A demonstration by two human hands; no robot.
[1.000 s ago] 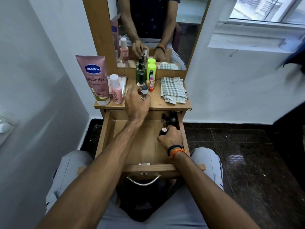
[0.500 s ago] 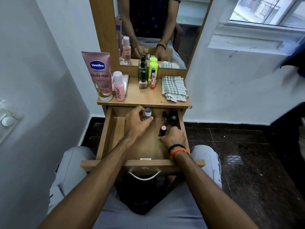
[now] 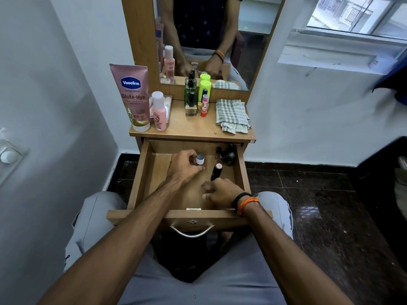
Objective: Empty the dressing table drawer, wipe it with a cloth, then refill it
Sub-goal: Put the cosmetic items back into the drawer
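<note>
Both hands work in the drawer (image 3: 141, 172): left hand (image 3: 184, 168), down from the desk (image 3: 189, 128), pinches a small bottle (image 3: 200, 159); right hand (image 3: 221, 192), now off the lipstick (image 3: 216, 171), hangs loosely curled — refilling underway.

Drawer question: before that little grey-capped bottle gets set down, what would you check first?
1. Left hand grips the grey-capped bottle firmly: ok.
2. Bare floor in the drawer to set it on: ok.
3. Dark tube apart from the bottle: ok, a gap shows between them.
4. Right hand has let go of the dark tube: cannot tell; its fingers sit right at the tube's base.
5. Dark bottles in the back right corner are out of the way: ok.
6. Refill finished: not ok; the Vaseline tube and pink bottle stand on the tabletop.
</note>
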